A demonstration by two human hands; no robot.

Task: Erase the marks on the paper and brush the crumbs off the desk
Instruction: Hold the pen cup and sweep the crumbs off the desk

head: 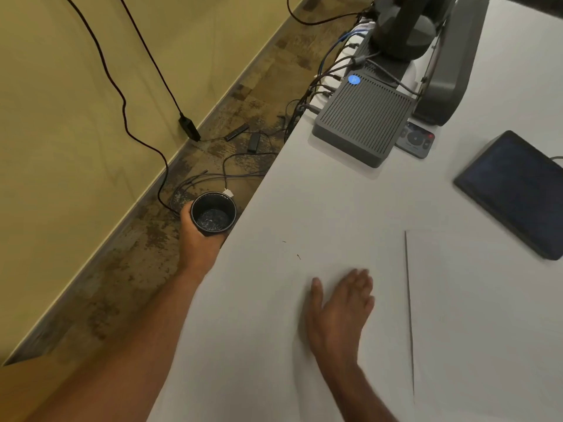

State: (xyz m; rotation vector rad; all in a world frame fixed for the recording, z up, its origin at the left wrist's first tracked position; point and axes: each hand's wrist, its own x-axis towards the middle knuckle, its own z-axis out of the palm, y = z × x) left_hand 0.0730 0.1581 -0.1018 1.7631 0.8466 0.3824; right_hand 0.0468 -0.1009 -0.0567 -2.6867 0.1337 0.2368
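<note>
My left hand [195, 236] grips a black cup [214, 215] just beyond the left edge of the white desk [304, 193], its rim level with the desktop; dark bits lie in its bottom. My right hand [338, 312] lies flat on the desk with straight fingers pointing away from me, blurred. Two tiny dark crumbs [298, 256] lie on the desk between my hands. The white paper [475, 315] lies to the right of my right hand, its left edge showing as a dark line. I see no marks on it.
A grey ribbed box [362, 120] with many cables stands at the far desk edge, a remote [416, 140] beside it. A dark tablet [518, 190] lies at right. A black stand [405, 25] rises behind. Cables and adapters [189, 126] lie on the floor at left.
</note>
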